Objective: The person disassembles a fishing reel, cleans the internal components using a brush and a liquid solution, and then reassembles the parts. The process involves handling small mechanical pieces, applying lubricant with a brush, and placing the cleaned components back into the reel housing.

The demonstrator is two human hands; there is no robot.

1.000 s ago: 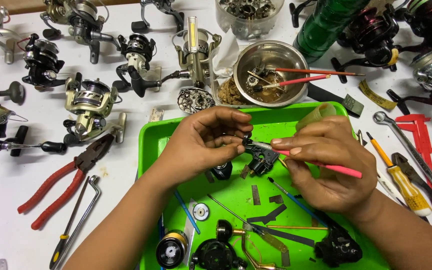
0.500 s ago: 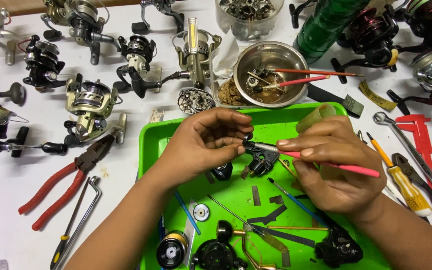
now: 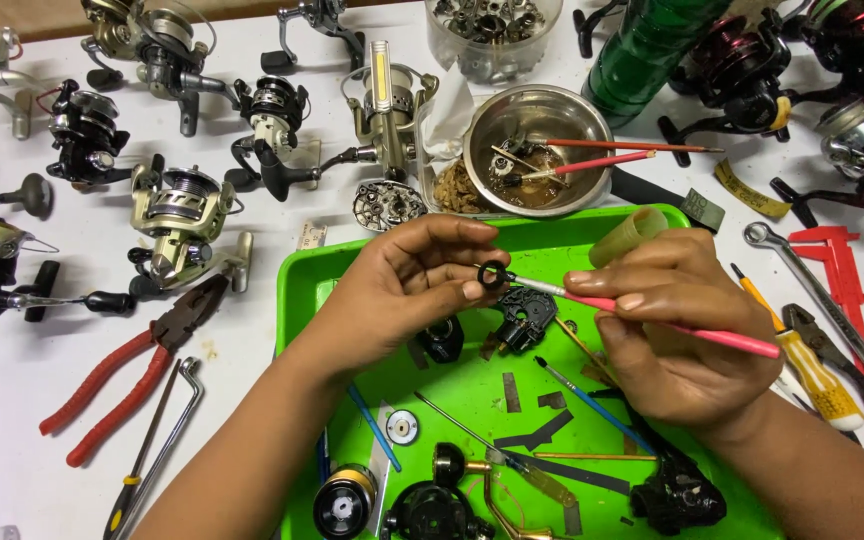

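From the head camera, the left hand (image 3: 407, 290) is closed in a pinch on a small black ring-shaped part (image 3: 493, 275), held between thumb and fingertips above the far half of a bright green plastic tray (image 3: 297, 300). The right hand (image 3: 677, 330) is curled around a thin pink-handled brush (image 3: 672, 322), gripping it like a pen; the brush tip meets the black ring.

On the tray floor beneath the hands lies a black angular reel frame piece (image 3: 524, 312), and just left of it a small black rounded cap (image 3: 442, 340). Nearer the tray's near edge lie a blue-handled brush (image 3: 592, 400), dark flat metal strips (image 3: 537, 432), a small silver round bearing (image 3: 402, 427), a black and gold spool (image 3: 344, 500) and a black reel body (image 3: 677, 495) at the near right corner.

On the white table (image 3: 252, 360) just beyond the tray's far edge stands a round steel bowl (image 3: 537, 150) holding small parts and two red-handled brushes. Left of the tray lie red-handled pliers (image 3: 127, 365) and a bent metal hex key (image 3: 174, 415). Several silver and black spinning fishing reels (image 3: 177, 215) stand along the far and left edges of the table. By the tray's right edge lie a yellow-handled screwdriver (image 3: 807, 365), a steel open-ended wrench (image 3: 822, 300) and a red plastic caliper (image 3: 852, 300). A dark green bottle (image 3: 652, 50) stands at the far edge.
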